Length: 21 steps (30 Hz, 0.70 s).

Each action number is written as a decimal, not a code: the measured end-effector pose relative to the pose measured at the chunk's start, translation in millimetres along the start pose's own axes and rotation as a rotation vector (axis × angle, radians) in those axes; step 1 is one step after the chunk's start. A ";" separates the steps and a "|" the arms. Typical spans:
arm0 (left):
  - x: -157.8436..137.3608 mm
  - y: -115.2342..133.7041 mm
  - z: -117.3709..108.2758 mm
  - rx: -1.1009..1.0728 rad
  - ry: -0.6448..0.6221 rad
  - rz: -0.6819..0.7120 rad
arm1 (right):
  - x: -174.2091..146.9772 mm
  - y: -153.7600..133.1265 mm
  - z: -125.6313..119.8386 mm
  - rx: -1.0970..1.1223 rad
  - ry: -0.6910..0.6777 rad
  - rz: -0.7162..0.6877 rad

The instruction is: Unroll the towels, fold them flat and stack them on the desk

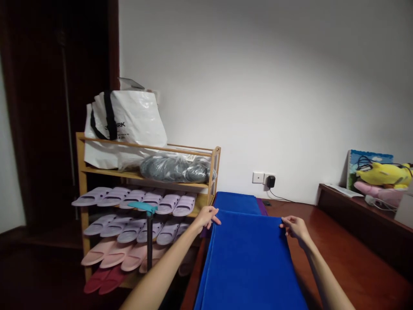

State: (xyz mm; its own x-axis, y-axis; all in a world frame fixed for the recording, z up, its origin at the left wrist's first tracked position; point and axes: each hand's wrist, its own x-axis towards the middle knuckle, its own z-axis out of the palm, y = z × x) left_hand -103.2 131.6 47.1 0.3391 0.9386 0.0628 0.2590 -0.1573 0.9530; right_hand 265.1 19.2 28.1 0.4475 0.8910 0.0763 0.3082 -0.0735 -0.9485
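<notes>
A long folded blue cloth (248,262) stretches from the bottom edge of the view up to my hands. Its far left corner is pinched in my left hand (206,217), with the index finger pointing along the edge. My right hand (293,226) grips the far right corner between thumb and fingers. The far edge looks fairly straight between the two hands. Just behind it lies another folded blue cloth (237,202), with a strip of purple cloth (262,206) showing at its right side.
On the left stands a wooden rack (213,172) with several slippers (129,230), a white bag (132,116) and a plastic-wrapped grey bundle (177,168). The reddish-brown table (342,254) runs right to a raised ledge (364,215) bearing a yellow plush toy (383,173). A black plug (271,181) sits in the wall.
</notes>
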 end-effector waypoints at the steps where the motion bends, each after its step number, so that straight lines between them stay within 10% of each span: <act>1: 5.7 -2.4 0.4 0.008 0.003 -0.024 | 6.3 3.4 2.9 -0.009 -0.013 0.015; 21: 69.6 -26.2 15.4 0.200 0.161 -0.114 | 65.0 30.5 36.3 -0.187 0.029 -0.002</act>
State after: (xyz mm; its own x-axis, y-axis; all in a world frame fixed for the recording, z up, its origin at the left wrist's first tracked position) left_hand -72.4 196.4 21.9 0.1538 0.9879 0.0198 0.4663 -0.0902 0.8800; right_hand 273.1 91.1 -7.0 0.4700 0.8781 0.0897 0.4587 -0.1561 -0.8748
